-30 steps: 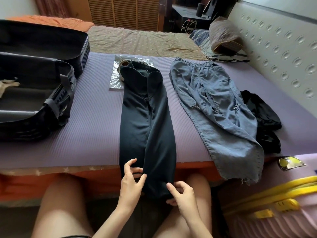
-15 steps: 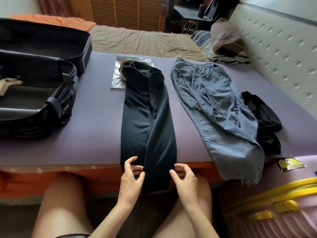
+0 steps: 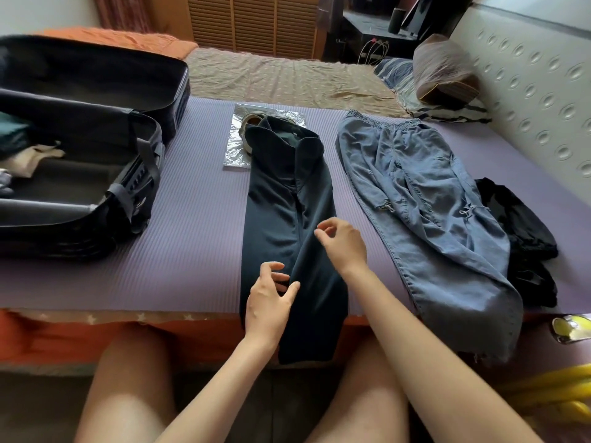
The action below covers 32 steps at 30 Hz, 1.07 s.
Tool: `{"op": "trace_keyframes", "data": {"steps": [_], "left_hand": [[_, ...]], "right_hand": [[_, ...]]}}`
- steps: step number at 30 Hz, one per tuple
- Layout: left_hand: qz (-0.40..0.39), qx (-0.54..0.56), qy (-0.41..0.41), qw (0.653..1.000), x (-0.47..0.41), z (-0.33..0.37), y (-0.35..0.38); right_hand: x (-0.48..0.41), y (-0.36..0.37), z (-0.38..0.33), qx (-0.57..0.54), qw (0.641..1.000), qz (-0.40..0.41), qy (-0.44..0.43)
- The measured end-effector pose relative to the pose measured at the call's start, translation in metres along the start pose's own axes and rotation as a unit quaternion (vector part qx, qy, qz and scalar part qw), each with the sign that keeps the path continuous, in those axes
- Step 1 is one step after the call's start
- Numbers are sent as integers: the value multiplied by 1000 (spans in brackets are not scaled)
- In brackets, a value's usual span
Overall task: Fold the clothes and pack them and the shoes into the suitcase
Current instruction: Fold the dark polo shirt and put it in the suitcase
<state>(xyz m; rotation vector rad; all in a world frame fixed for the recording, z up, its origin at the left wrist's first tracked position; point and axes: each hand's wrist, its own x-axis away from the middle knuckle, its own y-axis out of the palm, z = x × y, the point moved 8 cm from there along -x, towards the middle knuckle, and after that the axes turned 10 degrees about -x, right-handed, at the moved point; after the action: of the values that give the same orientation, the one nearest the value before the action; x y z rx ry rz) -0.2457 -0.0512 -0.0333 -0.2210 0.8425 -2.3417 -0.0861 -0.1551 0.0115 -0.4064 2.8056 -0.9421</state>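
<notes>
A dark navy garment (image 3: 287,219), folded lengthwise, lies down the middle of the purple mat (image 3: 192,235), its hem hanging over the near edge. My left hand (image 3: 268,302) pinches a fold of it near the hem. My right hand (image 3: 342,244) hovers over its middle with fingers loosely curled, holding nothing. Blue jeans (image 3: 415,203) lie flat to the right, beside a heap of black clothing (image 3: 518,225). A shoe in a clear plastic bag (image 3: 238,139) sits partly under the garment's collar. The black suitcase (image 3: 121,193) lies open at left with a few items inside.
A pink case with yellow trim (image 3: 569,330) stands at the lower right by my knee. A brown pillow (image 3: 444,75) rests against the padded wall at the far right. My bare knees are below the mat's near edge.
My right hand has left the hem and moved up and forward over the garment's middle. My left hand has stayed on the fold, and the view has shifted closer.
</notes>
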Motion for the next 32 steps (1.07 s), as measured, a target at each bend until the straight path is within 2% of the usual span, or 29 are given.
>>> {"op": "trace_keyframes", "data": {"steps": [3, 6, 11, 15, 18, 20, 23, 25, 27, 30, 32], "left_hand": [[-18, -39, -10, 999, -15, 6, 5], [-16, -32, -40, 999, -26, 3, 4], [-9, -31, -51, 998, -39, 4, 3], [-25, -30, -59, 997, -54, 4, 5], [-23, -32, -62, 997, -54, 4, 6], [-15, -25, -68, 997, -52, 1, 6], [-18, 0, -78, 997, -53, -1, 7], [-16, -6, -70, 997, -52, 2, 6], [-11, -31, -54, 998, -53, 7, 5], [-12, -53, -51, 997, -56, 6, 7], [-9, -68, -47, 997, -58, 3, 6]], "right_hand": [[-36, 10, -15, 65, 998, -28, -3], [-64, 24, -24, 124, 991, -46, -11], [-91, 46, -31, 249, 968, -39, -17], [-99, 56, -24, 292, 956, -37, 4], [-106, 55, -17, 237, 971, -15, 22], [-110, 49, -19, 137, 990, 8, 27], [-113, 43, -35, 2, 999, 30, -16], [-112, 45, -41, -39, 998, 29, -36], [-113, 57, -37, -25, 999, -4, -38], [-106, 86, -20, 70, 991, -108, -26], [-101, 93, -16, 88, 987, -121, -50]]}}
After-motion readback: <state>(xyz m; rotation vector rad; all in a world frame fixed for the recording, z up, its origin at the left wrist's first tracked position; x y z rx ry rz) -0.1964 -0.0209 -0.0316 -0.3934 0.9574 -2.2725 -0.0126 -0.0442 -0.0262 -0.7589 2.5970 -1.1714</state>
